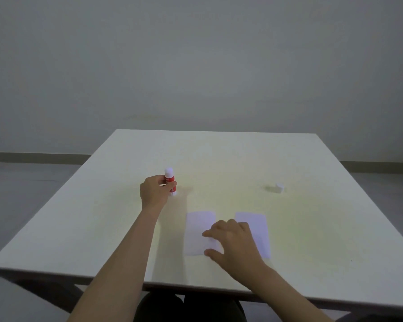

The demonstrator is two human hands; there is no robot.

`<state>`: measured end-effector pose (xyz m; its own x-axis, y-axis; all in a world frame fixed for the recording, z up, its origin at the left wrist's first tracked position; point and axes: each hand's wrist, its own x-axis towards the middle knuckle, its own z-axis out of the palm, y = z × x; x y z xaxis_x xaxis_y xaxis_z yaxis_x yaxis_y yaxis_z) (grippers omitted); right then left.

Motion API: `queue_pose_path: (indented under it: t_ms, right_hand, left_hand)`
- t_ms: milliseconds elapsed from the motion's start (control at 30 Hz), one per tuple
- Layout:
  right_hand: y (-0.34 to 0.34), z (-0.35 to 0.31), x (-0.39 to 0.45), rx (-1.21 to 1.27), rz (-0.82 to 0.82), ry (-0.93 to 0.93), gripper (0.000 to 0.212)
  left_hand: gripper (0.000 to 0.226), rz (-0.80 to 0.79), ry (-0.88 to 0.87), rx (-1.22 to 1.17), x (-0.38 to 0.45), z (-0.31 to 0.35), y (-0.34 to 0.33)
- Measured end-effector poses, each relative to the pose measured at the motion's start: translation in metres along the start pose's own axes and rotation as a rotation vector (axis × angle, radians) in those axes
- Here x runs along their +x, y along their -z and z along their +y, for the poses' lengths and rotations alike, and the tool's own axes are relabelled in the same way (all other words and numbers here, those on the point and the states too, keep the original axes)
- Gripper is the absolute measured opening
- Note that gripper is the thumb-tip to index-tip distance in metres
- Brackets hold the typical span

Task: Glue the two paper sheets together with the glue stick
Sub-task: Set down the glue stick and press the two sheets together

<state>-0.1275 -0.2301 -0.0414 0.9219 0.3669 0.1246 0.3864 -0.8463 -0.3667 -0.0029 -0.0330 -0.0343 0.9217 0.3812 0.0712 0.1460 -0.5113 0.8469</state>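
My left hand [154, 191], left of centre frame, gripped the upright uncapped glue stick [170, 182] on the desk [312, 228]. My right hand [233, 240], fingers spread, pressed the left paper sheet [197, 231] flat; the right paper sheet [257, 231] lay beside it. Holding it steady seemed wise before gluing.

Free room and obstacles on the table [312, 228]. The far half of the top lies bare. Obstacles: the glue stick [170, 182], upright at left of centre, gripped by the left hand [153, 192]; a small white cap [279, 187], well apart at right. Near the front edge, two paper sheets lie flat side by side, the left sheet [197, 231] and the right sheet [258, 231], separated by a narrow gap that the right hand [233, 242] covers. Wide bare margins remain along both sides.
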Motion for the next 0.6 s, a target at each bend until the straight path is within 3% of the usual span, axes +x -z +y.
queue_pose_path:
  t_ms: [433,600]
  right_hand:
    - [-0.002,-0.017,0.003,-0.559,-0.076,0.237,0.018]
    - [-0.005,-0.019,0.001,-0.639,-0.014,0.299,0.02]
  left_hand:
    - [0.014,-0.056,0.006,-0.047,-0.003,-0.01,-0.001]
    - [0.072,-0.017,0.024,-0.043,-0.007,-0.016,-0.002]
